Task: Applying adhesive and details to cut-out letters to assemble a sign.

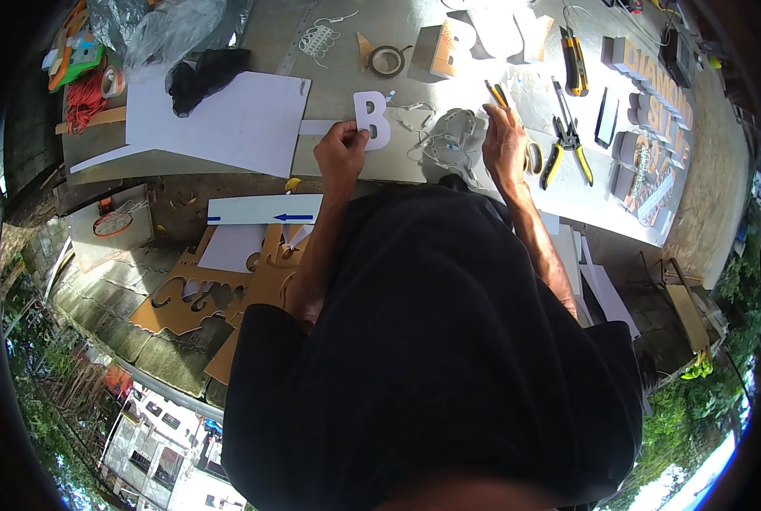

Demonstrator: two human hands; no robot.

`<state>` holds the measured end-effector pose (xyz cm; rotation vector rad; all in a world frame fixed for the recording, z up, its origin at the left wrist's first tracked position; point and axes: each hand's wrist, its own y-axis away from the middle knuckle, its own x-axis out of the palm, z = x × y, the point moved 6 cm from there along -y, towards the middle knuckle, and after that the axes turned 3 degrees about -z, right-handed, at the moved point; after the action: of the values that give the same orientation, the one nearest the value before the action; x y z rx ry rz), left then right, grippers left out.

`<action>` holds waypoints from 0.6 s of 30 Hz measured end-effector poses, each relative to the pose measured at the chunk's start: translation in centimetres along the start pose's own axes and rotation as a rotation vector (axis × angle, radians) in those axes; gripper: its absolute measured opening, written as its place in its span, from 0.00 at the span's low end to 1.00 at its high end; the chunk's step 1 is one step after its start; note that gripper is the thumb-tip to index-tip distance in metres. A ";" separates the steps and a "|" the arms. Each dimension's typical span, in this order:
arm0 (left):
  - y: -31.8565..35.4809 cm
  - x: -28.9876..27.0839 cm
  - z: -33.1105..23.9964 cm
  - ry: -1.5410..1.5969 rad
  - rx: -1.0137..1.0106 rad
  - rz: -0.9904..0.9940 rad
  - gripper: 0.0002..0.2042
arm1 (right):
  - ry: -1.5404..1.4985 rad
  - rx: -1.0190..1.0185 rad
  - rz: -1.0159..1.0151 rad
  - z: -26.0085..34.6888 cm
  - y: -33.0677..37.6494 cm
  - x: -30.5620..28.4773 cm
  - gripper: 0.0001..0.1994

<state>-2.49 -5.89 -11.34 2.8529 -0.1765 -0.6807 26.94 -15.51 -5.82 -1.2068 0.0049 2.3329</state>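
Observation:
My left hand (340,152) pinches a white cut-out letter B (361,109) by its lower left side, over the table near its front edge. A white strip (315,127) lies beside that hand. My right hand (505,146) is closed, with a slim yellow-and-black tool (498,94) sticking out past its fingertips; its exact kind is unclear. Beside the right wrist show the ring handles of scissors (534,158), the rest hidden. Between my hands lie thin white wires (414,109) and a tangled clear bundle (453,136).
Pliers (570,140), a utility knife (574,64) and block letters (653,81) are at right. Black tape (386,61) and a cardboard-faced letter B (453,47) sit farther back. A white sheet (227,119) and plastic bags (172,34) cover the left. Cut brown board (184,298) stands below.

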 end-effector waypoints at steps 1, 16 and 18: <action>0.0 -0.1 -1.0 -0.108 0.084 -0.036 0.10 | 0.041 0.053 -0.011 -1.1 0.2 -0.4 0.11; -0.5 0.6 -1.6 -0.413 0.078 0.053 0.16 | 0.142 0.179 0.189 -2.5 0.7 3.2 0.13; -0.3 0.6 -1.5 -0.411 0.091 0.048 0.15 | 0.120 0.142 0.141 -2.7 0.4 2.9 0.11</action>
<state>-1.30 -5.42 -10.38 2.7442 -0.3426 -1.2712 27.42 -15.18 -9.77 -1.3096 0.3017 2.3305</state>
